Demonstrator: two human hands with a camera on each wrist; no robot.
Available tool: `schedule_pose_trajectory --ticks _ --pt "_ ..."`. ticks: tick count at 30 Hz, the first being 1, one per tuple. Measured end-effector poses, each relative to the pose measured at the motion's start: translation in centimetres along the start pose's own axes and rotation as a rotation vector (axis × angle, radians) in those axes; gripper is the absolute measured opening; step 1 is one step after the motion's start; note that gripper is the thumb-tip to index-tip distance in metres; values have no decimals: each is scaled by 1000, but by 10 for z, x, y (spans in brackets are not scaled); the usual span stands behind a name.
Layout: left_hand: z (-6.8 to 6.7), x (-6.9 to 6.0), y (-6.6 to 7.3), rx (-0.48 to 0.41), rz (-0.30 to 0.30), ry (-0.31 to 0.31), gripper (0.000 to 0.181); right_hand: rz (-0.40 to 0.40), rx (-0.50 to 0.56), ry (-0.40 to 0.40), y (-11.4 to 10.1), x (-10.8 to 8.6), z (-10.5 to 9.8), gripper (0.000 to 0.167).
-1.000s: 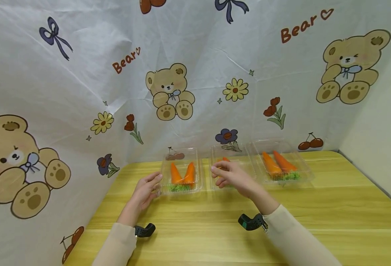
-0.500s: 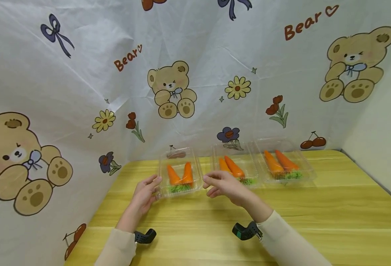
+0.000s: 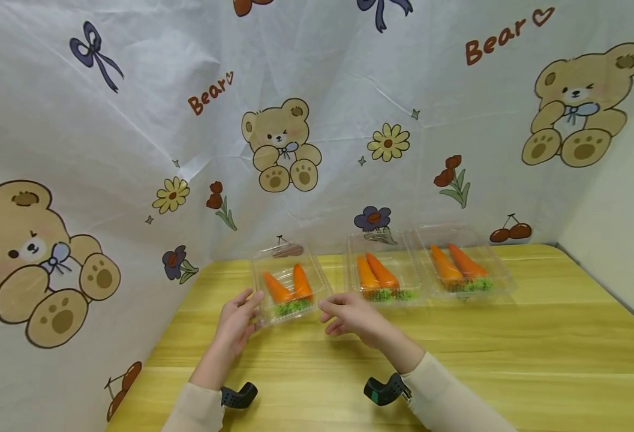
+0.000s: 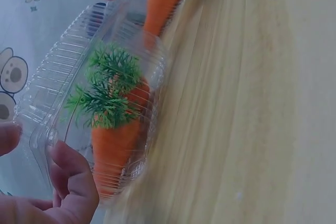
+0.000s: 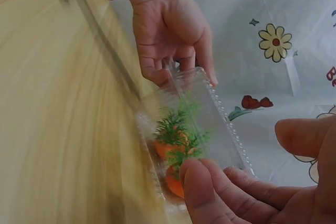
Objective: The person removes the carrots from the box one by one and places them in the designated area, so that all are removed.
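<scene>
A clear plastic food box [image 3: 287, 285] with a lid, holding two carrots with green tops, is turned at a slant at the left of the table. Its left edge is pinched by my left hand [image 3: 237, 321], seen also in the right wrist view with the box corner between thumb and fingers. Beside the box's right front corner is my right hand [image 3: 355, 318]; in the right wrist view its thumb stands apart from the fingers [image 5: 202, 184], with nothing gripped between them. The carrots' tops [image 4: 113, 87] show through the plastic in the left wrist view.
Two similar clear boxes, a middle box [image 3: 411, 277] and a right box [image 3: 502, 273], each with two carrots, stand along the back of the wooden table [image 3: 511, 354]. Behind rises a white cloth [image 3: 338, 72] printed with bears and flowers.
The left box has turned askew and come slightly nearer, with my left hand on it. My right hand has moved left and nearer, from the middle box to the left box's right side.
</scene>
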State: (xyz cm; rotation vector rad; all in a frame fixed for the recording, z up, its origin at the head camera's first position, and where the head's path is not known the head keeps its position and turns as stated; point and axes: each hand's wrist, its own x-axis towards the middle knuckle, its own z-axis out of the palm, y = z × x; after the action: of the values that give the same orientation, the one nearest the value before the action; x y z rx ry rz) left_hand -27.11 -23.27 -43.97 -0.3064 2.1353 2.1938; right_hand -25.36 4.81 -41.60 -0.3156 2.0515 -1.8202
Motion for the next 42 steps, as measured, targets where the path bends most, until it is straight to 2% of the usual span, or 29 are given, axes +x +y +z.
schedule_pose_trajectory --ticks 14,18,25,29,33,42 --pt "8 -10 -2 -8 4 6 86 55 50 23 12 7 22 51" --pt "9 -14 -4 -12 -3 11 89 75 120 31 17 12 26 51" --pt "9 -19 -6 -32 3 7 99 52 253 105 24 21 35 42" --pt "9 -20 -8 -45 0 14 98 50 329 143 25 24 44 35" --pt "10 -21 -9 -66 -6 18 94 46 371 138 26 27 53 33" --pt "16 -23 -7 -96 0 42 96 48 349 147 27 27 59 24"
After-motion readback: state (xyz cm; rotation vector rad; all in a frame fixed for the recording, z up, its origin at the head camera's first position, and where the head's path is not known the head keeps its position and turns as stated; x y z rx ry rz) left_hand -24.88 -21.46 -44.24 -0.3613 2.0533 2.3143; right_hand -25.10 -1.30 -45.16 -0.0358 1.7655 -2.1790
